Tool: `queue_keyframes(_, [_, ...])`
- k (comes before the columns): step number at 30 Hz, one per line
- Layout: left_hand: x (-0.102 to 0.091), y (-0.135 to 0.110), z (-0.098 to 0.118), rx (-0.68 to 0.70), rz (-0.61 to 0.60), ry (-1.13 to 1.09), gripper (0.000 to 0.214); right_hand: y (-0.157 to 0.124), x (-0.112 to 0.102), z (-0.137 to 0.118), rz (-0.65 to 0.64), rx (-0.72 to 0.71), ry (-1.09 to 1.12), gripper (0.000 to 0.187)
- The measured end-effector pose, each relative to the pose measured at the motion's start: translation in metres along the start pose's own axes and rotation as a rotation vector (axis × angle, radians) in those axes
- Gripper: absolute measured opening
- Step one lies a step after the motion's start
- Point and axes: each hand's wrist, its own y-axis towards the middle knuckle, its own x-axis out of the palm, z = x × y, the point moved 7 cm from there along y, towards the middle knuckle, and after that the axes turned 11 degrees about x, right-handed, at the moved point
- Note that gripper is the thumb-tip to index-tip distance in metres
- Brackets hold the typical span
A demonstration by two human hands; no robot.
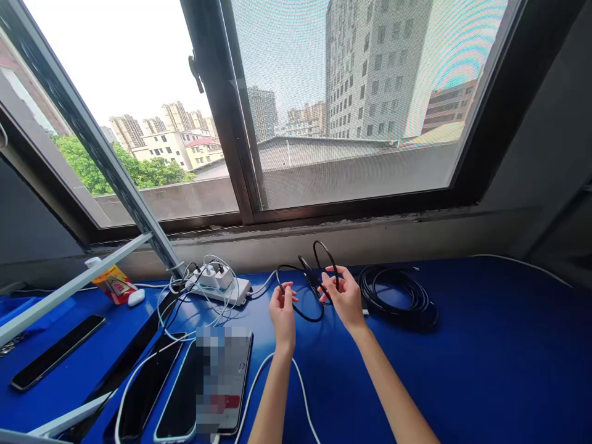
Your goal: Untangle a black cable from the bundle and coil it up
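A thin black cable (pixel 303 311) loops in the air above the blue table (pixel 485 357), held between both hands. My left hand (pixel 283 310) pinches the loop's left side, fingers curled round it. My right hand (pixel 342 295) grips the cable where smaller loops rise near the window sill, fingers closed on the strands. Just right of that hand lies a coiled bundle of black cable (pixel 396 296) flat on the table.
A white power strip (pixel 217 285) with chargers and white wires sits at the left. Several phones (pixel 203 388) lie at the front left, another phone (pixel 58 351) further left. A white cable (pixel 303 388) runs under my arms. A window spans the back.
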Motion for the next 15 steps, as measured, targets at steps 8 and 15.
queue_keyframes(8, [-0.018,-0.001,0.009,0.148,0.196,0.031,0.049,0.009,-0.026,-0.009,0.168,0.020,0.095,0.057])
queue_keyframes(15, [-0.025,-0.003,0.018,0.269,0.303,0.016,0.047,0.009,-0.059,-0.018,0.440,-0.046,0.162,0.052])
